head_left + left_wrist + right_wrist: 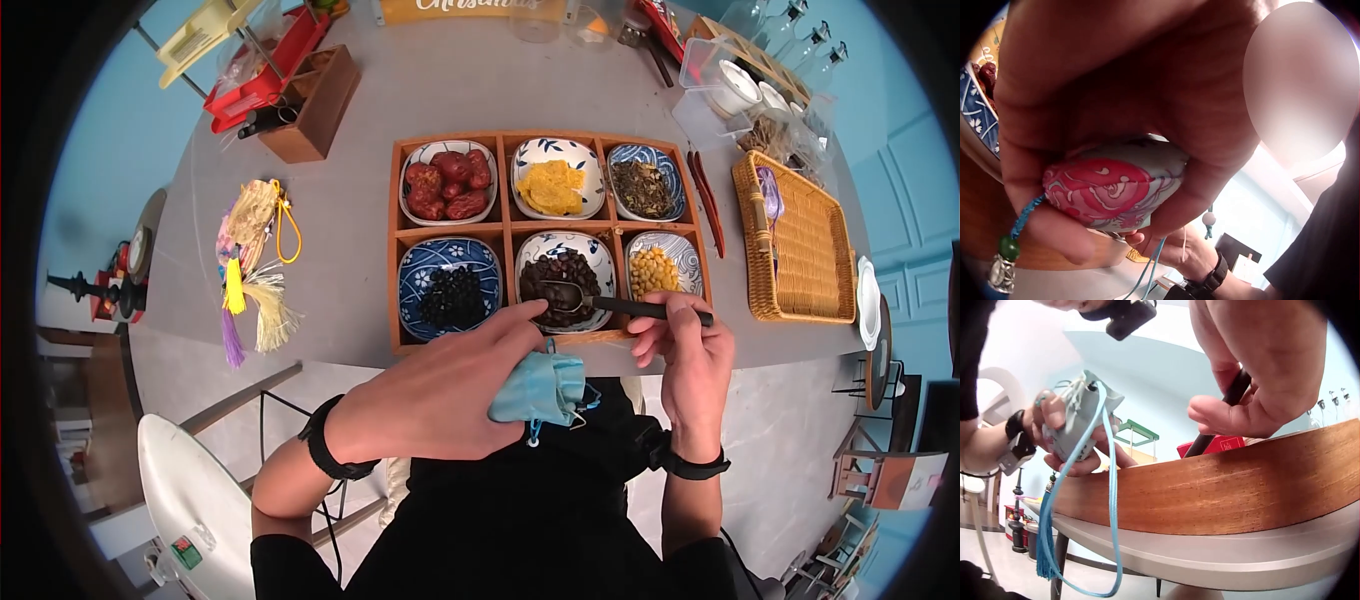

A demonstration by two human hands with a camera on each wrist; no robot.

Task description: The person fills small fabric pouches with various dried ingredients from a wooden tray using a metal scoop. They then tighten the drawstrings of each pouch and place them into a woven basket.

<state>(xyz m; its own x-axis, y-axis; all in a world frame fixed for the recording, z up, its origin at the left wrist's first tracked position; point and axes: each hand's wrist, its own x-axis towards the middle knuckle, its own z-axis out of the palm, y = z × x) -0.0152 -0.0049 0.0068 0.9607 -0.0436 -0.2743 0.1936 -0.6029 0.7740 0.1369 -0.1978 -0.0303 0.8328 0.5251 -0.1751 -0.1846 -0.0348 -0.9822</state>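
Observation:
My left hand [430, 385] grips a light blue drawstring pouch [545, 388] just in front of the wooden box. Pink flower printing shows on the pouch in the left wrist view, and blue cords and a tassel [1045, 544] hang from it in the right wrist view. Between thumb and fingers, my right hand [690, 345] holds a spoon [640, 308] by its dark handle. The spoon's bowl lies among dark brown pieces in the front middle dish [602, 262]. A left fingertip overlaps that dish's near edge in the head view.
The divided wooden box [394, 290] also bears dishes of red dates [447, 185], yellow pieces [552, 188], dried leaves [643, 190], black beans [455, 297] and yellow kernels [653, 270]. Tasselled pouches [255, 250] lie left; a wicker tray [848, 255] stands right.

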